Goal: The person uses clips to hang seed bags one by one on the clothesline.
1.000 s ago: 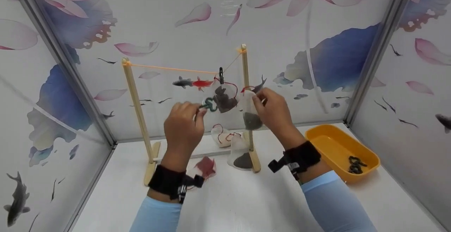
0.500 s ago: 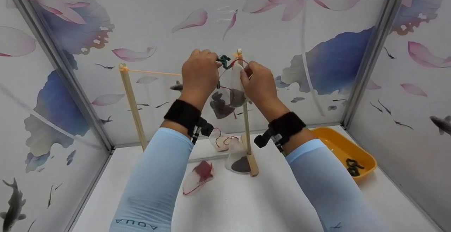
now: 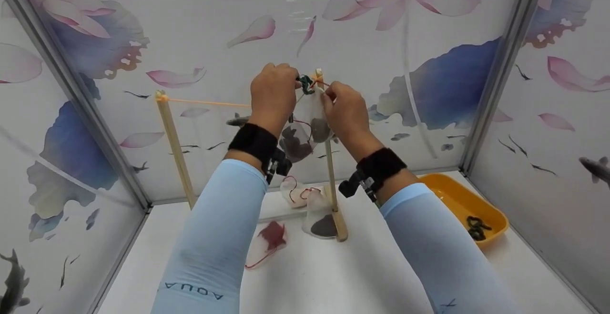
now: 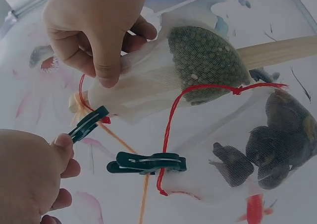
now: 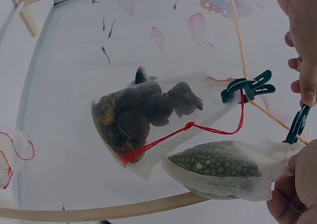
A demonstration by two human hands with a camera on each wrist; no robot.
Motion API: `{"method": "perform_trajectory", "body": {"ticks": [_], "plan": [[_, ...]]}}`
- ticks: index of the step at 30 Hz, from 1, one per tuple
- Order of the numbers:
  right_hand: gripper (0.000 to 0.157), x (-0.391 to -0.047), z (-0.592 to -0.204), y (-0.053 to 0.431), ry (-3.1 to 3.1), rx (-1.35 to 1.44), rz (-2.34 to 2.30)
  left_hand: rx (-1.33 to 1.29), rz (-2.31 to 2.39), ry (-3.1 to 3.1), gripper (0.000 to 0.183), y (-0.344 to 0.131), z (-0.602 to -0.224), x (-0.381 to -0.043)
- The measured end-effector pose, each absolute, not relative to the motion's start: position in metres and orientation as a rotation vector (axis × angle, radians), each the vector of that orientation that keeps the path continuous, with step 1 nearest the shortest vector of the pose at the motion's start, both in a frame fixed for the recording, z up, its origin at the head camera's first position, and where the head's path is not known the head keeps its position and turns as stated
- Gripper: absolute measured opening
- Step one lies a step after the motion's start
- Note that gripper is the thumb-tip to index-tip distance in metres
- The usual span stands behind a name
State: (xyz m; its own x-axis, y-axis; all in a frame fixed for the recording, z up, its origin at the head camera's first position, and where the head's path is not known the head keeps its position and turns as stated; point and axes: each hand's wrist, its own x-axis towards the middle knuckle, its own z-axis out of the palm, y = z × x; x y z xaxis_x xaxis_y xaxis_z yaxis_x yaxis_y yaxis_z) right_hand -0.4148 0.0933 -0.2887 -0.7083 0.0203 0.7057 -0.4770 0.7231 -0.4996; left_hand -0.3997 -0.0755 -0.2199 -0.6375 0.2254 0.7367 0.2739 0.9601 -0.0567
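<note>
High near the right post, my left hand (image 3: 274,97) pinches the handle end of a dark green clothespin (image 4: 89,124). The clothespin's nose meets the red drawstring at the bag's neck, close to the orange cord (image 4: 119,138); whether it bites the cord I cannot tell. My right hand (image 3: 348,111) pinches the upper part of a white mesh drawstring bag (image 4: 203,65) with small green beans or pellets inside. Beside it hangs a second mesh bag (image 4: 277,140) of dark dried pieces, clipped to the cord by another green clothespin (image 4: 146,162).
The cord runs between a left wooden post (image 3: 174,147) and a right one (image 3: 330,176). Below lie a bag with dark contents (image 3: 324,226), a pale bag (image 3: 295,197) and a reddish one (image 3: 273,236). A yellow tray (image 3: 448,199) with green clothespins (image 3: 476,228) stands right.
Both hands have risen to the cord near the right post, the left also moving right. The clothespin and the bean bag, apart at first, have come together there.
</note>
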Motion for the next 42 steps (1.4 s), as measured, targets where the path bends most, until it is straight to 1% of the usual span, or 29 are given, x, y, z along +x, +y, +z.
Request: {"method": "perform_trajectory", "body": {"ticks": [7, 14, 23, 26, 29, 33, 36, 38, 42], "plan": [[0.012, -0.413, -0.29, 0.092, -2.175, 0.377, 0.786, -0.351, -0.054, -2.249, 0.021, -0.081, -0.216, -0.4], [0.015, -0.415, -0.291, 0.095, -2.163, 0.358, 0.779, -0.475, -0.009, -2.252, 0.02, -0.081, -0.214, -0.404], [0.017, -0.413, -0.288, 0.095, -2.154, 0.331, 0.843, -0.513, 0.086, -2.263, 0.021, -0.073, -0.216, -0.4], [0.018, -0.413, -0.289, 0.095, -2.157, 0.321, 0.84, -0.533, 0.134, -2.296, 0.025, -0.071, -0.216, -0.397], [0.019, -0.413, -0.291, 0.095, -2.158, 0.323, 0.82, -0.548, 0.137, -2.346, 0.034, -0.072, -0.217, -0.395], [0.02, -0.412, -0.295, 0.097, -2.178, 0.331, 0.797, -0.537, 0.063, -2.425, 0.046, -0.075, -0.221, -0.39], [0.019, -0.411, -0.299, 0.098, -2.196, 0.342, 0.796, -0.508, -0.046, -2.463, 0.051, -0.079, -0.226, -0.381], [0.019, -0.411, -0.303, 0.099, -2.202, 0.354, 0.801, -0.494, -0.125, -2.453, 0.049, -0.083, -0.233, -0.373], [0.018, -0.409, -0.314, 0.1, -2.207, 0.382, 0.812, -0.507, -0.265, -2.339, 0.035, -0.095, -0.261, -0.355]]}}
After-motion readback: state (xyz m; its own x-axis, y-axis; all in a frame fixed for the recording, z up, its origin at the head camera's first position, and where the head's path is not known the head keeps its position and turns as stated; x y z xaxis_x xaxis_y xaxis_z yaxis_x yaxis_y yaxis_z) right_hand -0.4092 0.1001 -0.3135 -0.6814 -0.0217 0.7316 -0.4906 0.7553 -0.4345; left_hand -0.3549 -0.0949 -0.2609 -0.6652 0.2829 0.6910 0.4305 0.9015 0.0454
